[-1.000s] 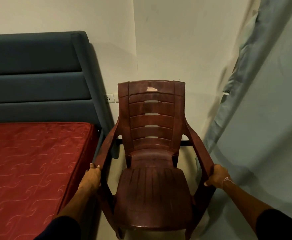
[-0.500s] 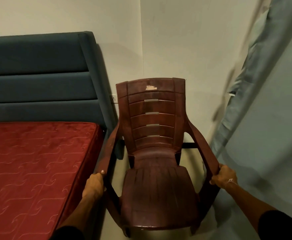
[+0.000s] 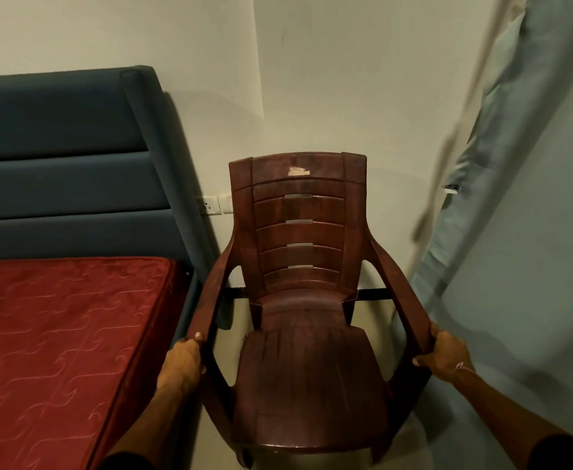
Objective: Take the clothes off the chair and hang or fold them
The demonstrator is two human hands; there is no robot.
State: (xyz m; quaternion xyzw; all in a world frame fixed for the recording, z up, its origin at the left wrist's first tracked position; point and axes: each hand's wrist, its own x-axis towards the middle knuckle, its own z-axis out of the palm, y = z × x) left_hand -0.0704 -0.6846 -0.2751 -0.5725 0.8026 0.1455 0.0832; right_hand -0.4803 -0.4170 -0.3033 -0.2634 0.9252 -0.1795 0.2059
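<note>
A dark brown plastic armchair (image 3: 305, 374) stands in the room's corner, facing me, with a slatted back and a pale scuffed patch near its top. No clothes lie on its seat, back or arms. My left hand (image 3: 181, 362) grips the front end of the chair's left armrest. My right hand (image 3: 442, 356) grips the front end of the right armrest; a thin thread circles that wrist.
A bed with a red patterned mattress (image 3: 57, 334) and a blue padded headboard (image 3: 61, 157) sits close on the chair's left. A pale grey-blue curtain (image 3: 515, 232) hangs close on the right. White walls meet behind the chair, with a wall socket (image 3: 208, 205) beside the headboard.
Both hands have kept their grip on the armrests. The chair has shifted slightly toward the corner and the view has swung a little to the right.
</note>
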